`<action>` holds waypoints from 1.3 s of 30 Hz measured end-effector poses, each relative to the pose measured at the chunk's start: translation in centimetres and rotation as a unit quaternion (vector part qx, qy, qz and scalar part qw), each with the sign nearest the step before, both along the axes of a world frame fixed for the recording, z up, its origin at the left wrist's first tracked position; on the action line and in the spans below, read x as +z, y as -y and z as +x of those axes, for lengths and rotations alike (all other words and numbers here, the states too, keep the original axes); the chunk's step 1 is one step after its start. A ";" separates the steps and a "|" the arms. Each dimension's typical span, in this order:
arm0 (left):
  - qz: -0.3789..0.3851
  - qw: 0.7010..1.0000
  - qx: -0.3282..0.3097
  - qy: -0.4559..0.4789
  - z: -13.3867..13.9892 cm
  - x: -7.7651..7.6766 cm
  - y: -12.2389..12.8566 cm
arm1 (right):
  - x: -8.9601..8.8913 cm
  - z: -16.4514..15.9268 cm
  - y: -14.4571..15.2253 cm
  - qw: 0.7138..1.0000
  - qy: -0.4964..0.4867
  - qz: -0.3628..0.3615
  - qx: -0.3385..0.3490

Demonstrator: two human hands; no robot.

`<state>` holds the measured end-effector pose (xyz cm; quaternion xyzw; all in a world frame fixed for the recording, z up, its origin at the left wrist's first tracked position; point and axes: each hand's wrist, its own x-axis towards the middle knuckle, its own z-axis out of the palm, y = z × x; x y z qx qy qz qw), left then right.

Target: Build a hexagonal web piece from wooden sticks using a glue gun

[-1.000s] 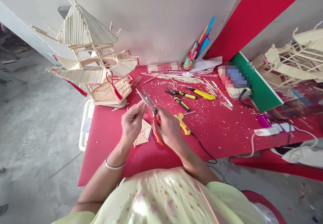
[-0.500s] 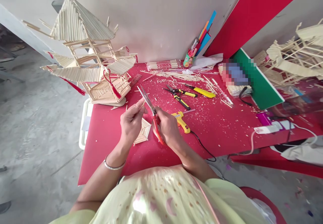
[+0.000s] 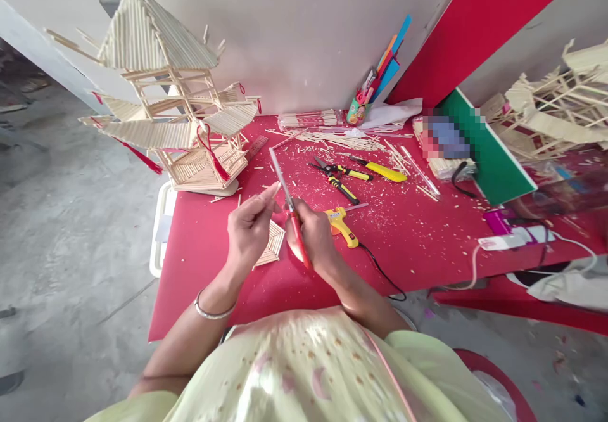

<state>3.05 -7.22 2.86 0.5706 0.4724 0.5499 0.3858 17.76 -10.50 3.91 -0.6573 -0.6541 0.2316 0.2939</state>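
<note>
My right hand [image 3: 313, 235] is wrapped round the red handles of a pair of scissors [image 3: 284, 181], whose blades are closed together and point away from me. Just left of the blades, my left hand [image 3: 249, 222] pinches a small wooden stick [image 3: 278, 187]; only its pale tip shows beside the scissors, the rest being hidden by the fingers. Under and between the hands, a polygonal panel of thin sticks [image 3: 272, 248] lies flat on the red table [image 3: 204, 263], partly covered by my left hand.
A stick-built pagoda [image 3: 190, 137] with red tassels stands at the back left. Pruning shears [image 3: 335, 178], a yellow utility knife [image 3: 384, 172] and a yellow glue gun [image 3: 342, 224] lie to the right. Loose sticks [image 3: 332, 141] and scraps spread behind, near a pen cup [image 3: 355, 111].
The scissor blades have gone from slightly apart to closed, and swung a little to the right. Both hands stay in nearly the same place.
</note>
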 end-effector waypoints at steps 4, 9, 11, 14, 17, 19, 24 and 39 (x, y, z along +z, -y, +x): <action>-0.086 0.993 0.000 0.078 0.1 -0.3 -0.1 | -0.7 0.7 -0.3 0.998 -0.058 -0.005 -0.001; -0.145 0.980 -0.017 0.132 -0.3 -0.2 -0.6 | -0.1 1.4 0.3 1.000 -0.021 -0.014 0.016; -0.153 0.980 -0.020 0.129 -0.8 -0.4 -0.7 | 0.2 1.6 0.9 1.000 0.003 -0.006 0.025; -0.148 0.980 0.001 0.129 -1.9 -0.9 -0.7 | 0.6 3.3 1.7 0.999 0.046 0.000 0.005; -0.144 0.980 0.022 0.135 -3.2 -1.3 -0.6 | 0.1 7.6 2.6 0.985 0.135 -0.023 -0.100; -0.156 0.978 0.021 0.138 -3.6 -1.5 -0.4 | -0.9 11.3 3.5 0.950 0.217 -0.067 -0.215; -0.203 0.972 -0.026 0.119 -2.5 -2.3 0.2 | -3.9 18.5 6.5 0.838 0.316 -0.226 -0.382; -0.040 0.956 0.087 -0.276 -9.6 -4.5 0.2 | -3.8 14.5 -7.9 0.932 0.352 -0.034 -0.074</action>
